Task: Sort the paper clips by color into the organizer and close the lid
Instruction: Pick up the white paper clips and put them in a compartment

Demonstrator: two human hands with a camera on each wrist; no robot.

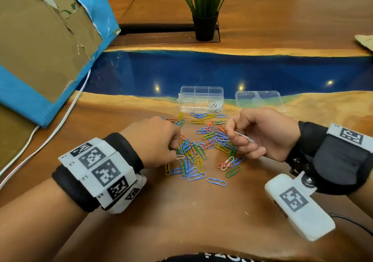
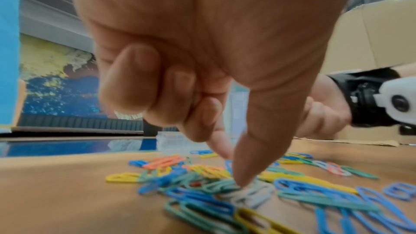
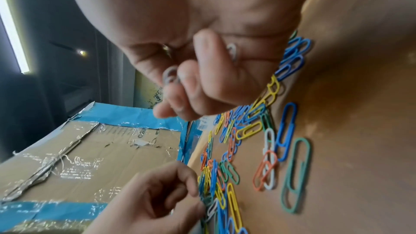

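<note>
Paper clips (image 1: 201, 146) in blue, green, yellow, orange and white lie scattered in a loose heap at the centre of the head view, on the wooden table (image 1: 201, 217); the left hand (image 1: 153, 138) comes in from the lower left with its fingers curled, and in the left wrist view its thumb and forefinger reach down onto a white clip (image 2: 249, 194) in the heap, the other fingers tucked into the palm; whether that clip is actually pinched I cannot tell. The right hand (image 1: 260, 132) sits right of centre, raised off the table, fingers bent around a small bundle of white clips (image 1: 245, 137); the right wrist view shows their looped ends (image 3: 171, 76) poking out between the curled fingers. Just above the heap stands the clear organizer (image 1: 200, 99), open, with white clips (image 1: 216, 105) already in its lower right compartment; the other compartments look clear, though the plastic makes it hard to be sure. Its clear lid (image 1: 260, 100) lies flat on the table just to the right, apart from it. A cardboard box with blue tape (image 1: 40, 46) fills the upper left; a potted plant (image 1: 204, 7) stands at top centre; a white cable (image 1: 60, 124) runs down the left side.
</note>
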